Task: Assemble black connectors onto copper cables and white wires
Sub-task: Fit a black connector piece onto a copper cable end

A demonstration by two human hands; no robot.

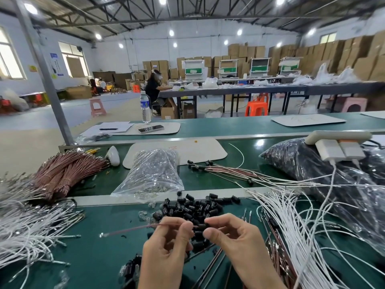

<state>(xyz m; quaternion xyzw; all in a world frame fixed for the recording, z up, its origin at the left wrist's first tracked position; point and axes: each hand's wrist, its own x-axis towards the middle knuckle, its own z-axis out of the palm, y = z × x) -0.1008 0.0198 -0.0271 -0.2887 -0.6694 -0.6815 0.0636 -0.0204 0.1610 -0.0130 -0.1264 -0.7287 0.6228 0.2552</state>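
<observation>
Head view: hands (pixel 166 249) (pixel 237 240) pinch copper cable (pixel 129 230) and black connector (pixel 201 226) together.

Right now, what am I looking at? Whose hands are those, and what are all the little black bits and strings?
There is no machine here, just a person working. The one picture comes from a camera worn on their head, looking down, so you see their own two hands. The left hand pinches a thin copper cable. The right hand pinches a small black connector at the cable's end, likely to push it on. On the green table lie a pile of black connectors, loose white wires, a bundle of copper cables and a clear bag of small parts.
</observation>
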